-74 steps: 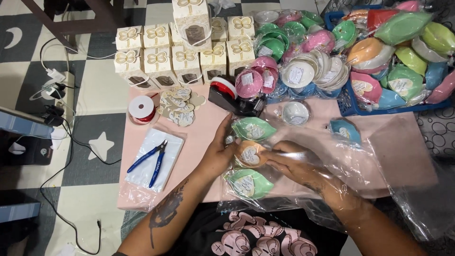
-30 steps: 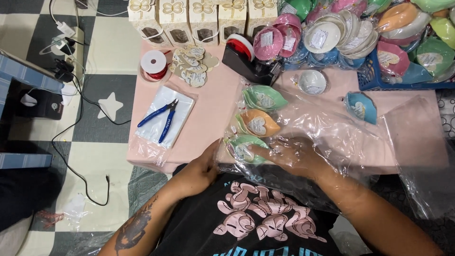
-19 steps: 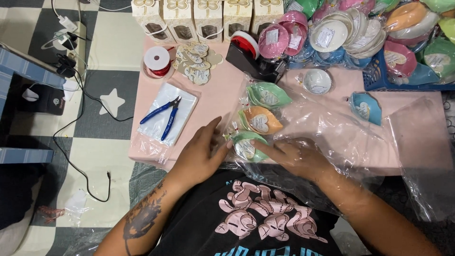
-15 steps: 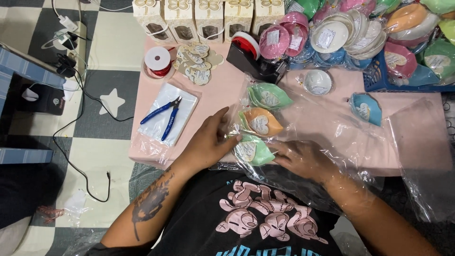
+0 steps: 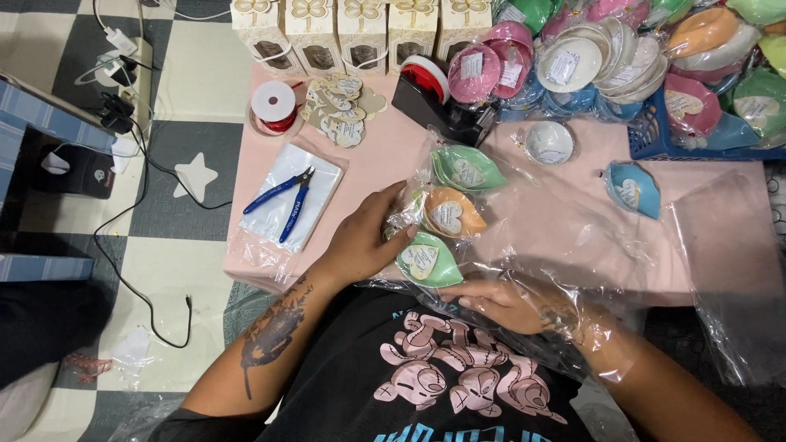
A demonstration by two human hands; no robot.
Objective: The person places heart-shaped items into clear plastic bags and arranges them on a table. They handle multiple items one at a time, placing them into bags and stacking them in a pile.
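Our left hand gripped the green dish at the table's six-o'clock edge; our right hand lay flat, released, under the plastic bag.

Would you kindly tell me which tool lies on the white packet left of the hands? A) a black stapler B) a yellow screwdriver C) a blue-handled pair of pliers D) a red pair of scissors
C: a blue-handled pair of pliers lies on the white packet, left of the left hand.

Three dishes lie inside the bag, pliers to their left.
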